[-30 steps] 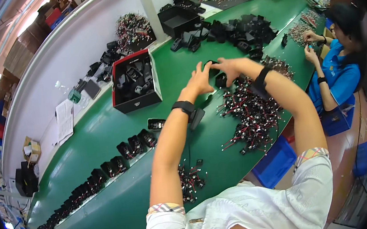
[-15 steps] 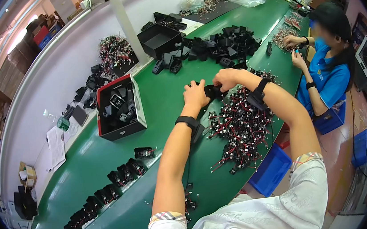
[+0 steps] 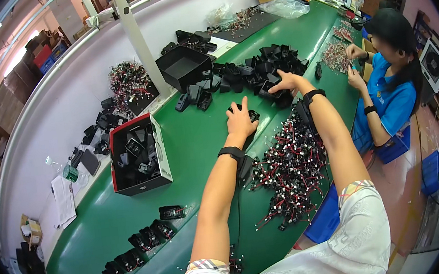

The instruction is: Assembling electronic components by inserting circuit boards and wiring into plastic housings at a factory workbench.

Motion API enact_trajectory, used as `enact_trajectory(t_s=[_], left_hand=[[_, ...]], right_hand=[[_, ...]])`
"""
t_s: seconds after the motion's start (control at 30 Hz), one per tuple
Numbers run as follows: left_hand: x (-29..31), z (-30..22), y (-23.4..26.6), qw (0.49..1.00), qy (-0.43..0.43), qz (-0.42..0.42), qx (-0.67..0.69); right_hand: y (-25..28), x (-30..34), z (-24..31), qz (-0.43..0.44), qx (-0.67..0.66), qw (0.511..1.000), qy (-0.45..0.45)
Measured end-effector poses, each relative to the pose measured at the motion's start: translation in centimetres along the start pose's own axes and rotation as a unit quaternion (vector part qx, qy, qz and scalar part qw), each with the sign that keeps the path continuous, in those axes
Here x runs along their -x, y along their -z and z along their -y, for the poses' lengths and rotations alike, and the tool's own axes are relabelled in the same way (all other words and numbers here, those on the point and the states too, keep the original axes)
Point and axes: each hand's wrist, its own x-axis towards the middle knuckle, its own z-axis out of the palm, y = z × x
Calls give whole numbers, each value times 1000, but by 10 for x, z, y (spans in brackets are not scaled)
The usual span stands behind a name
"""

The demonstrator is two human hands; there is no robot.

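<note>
Head view, frame center: black housing (image 3: 254, 115), compact, mostly hidden, lies on the green table (image 3: 193, 145) under the left hand (image 3: 240, 123); its grip closure cannot be told. Right hand (image 3: 287, 82), grip wide, reaches over black housing pile (image 3: 275, 59), upper right of center.

Pale partition wall (image 3: 62, 116), long green table (image 3: 194, 150), pinkish floor (image 3: 401, 193)
</note>
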Motion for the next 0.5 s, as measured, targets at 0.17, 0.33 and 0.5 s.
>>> enact_trajectory(t_s=[0.17, 0.33, 0.5], left_hand=[[-31, -5, -6, 991, -47, 62, 110], [-46, -16, -7, 977, -1, 88, 195], [-30, -10, -2, 962, 37, 79, 259]], right_hand=[[1, -1, 7, 76, -83, 994, 5], [-19, -4, 24, 97, 33, 993, 65], [-53, 9, 43, 71, -46, 990, 117]])
